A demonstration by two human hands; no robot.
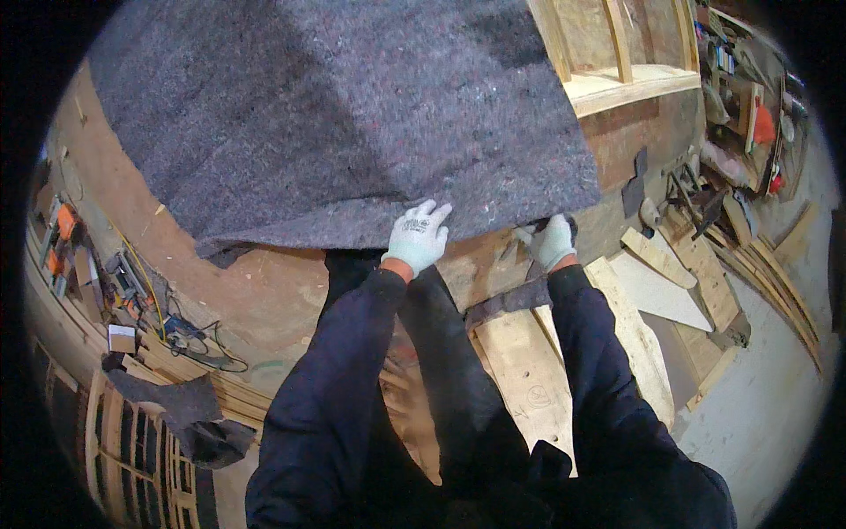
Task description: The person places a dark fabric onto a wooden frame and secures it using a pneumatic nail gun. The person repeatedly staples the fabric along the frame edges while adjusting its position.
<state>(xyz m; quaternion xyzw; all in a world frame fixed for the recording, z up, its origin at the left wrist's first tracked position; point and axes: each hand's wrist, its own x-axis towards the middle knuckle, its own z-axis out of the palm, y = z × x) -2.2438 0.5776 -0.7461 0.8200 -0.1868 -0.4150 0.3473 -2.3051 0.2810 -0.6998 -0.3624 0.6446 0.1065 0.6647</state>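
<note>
A large grey felt sheet [370, 115], flecked with other colours, lies spread in front of me over a brown board surface. My left hand [418, 240], in a white glove with dark print, rests on the sheet's near edge with its fingers stretched forward; its thumb is not clear to see. Farther right, my right hand [553, 242], gloved too, is closed at the same edge near the sheet's right corner. A dark bit of felt shows beside its fingers. Both forearms are in dark sleeves.
A pale wooden frame [630, 84] stands at the far right. Cut wooden boards [529, 379] and strips [767, 278] lie to the right. Power tools with cables [181, 331], felt scraps [198, 419] and slatted wood [132, 450] are at the left.
</note>
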